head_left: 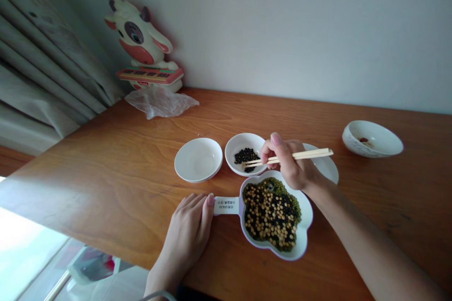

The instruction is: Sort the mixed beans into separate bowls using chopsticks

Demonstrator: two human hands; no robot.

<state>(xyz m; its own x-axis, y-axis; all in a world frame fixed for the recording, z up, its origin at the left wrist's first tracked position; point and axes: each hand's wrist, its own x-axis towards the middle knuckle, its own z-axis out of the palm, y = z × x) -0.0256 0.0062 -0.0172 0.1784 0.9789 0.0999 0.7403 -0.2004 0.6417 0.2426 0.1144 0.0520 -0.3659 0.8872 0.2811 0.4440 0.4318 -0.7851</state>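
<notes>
My right hand (pixel 291 160) grips a pair of chopsticks (pixel 310 154), their tips down inside a small white bowl (pixel 230 157) that holds black beans (pixel 246 155). Whether the tips pinch a bean is too small to tell. With my left hand (pixel 189 225) I grasp the handle (pixel 228 205) of a paw-shaped scoop dish, a paper label on it. In the dish (pixel 302 244) lie mixed beans (pixel 271 214): yellow, black and green. A second white bowl (pixel 198 160), with nothing visible in it, sits left of the black-bean bowl. Behind my right wrist a third white dish (pixel 326 164) is partly hidden.
A larger white bowl (pixel 374 140) with a few dark reddish bits stands at the right. A cow-shaped toy keyboard (pixel 144 51) and a crumpled clear plastic bag (pixel 160 102) are at the back left. The wooden table (pixel 116 174) meets the wall behind; a curtain (pixel 42 66) hangs at left.
</notes>
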